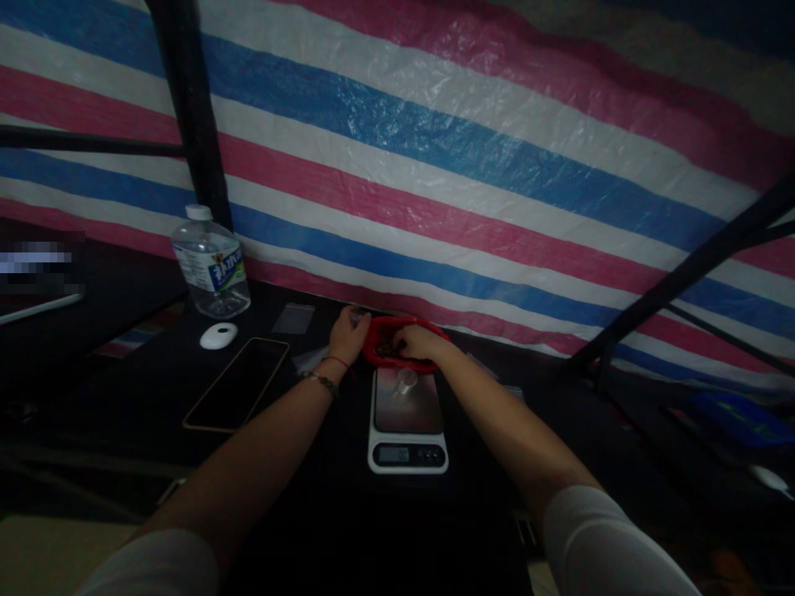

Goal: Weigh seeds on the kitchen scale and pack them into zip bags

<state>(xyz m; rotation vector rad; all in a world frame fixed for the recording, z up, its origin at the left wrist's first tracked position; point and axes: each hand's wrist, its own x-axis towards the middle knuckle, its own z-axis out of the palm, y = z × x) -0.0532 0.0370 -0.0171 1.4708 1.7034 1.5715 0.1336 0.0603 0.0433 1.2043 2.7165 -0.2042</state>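
A red container (442,333) with small dark pieces (386,343) inside stands just behind a white digital scale (408,468). My right hand (422,340) reaches into it, fingers curled down among the pieces; their tips are hidden. At the container's left edge, my left hand (348,335) is closed around something small that looks clear, too dim to name. A small clear plastic cup (407,381) rests on the scale's metal plate (408,411). The scale's display is lit, but its digits are blurred.
To the left lie a phone (239,385), a white oval object (219,335) and a small clear plastic bag (293,319). A large clear bottle (212,265) stands behind them. Striped sheeting (397,165) and dark metal bars (192,108) close off the back.
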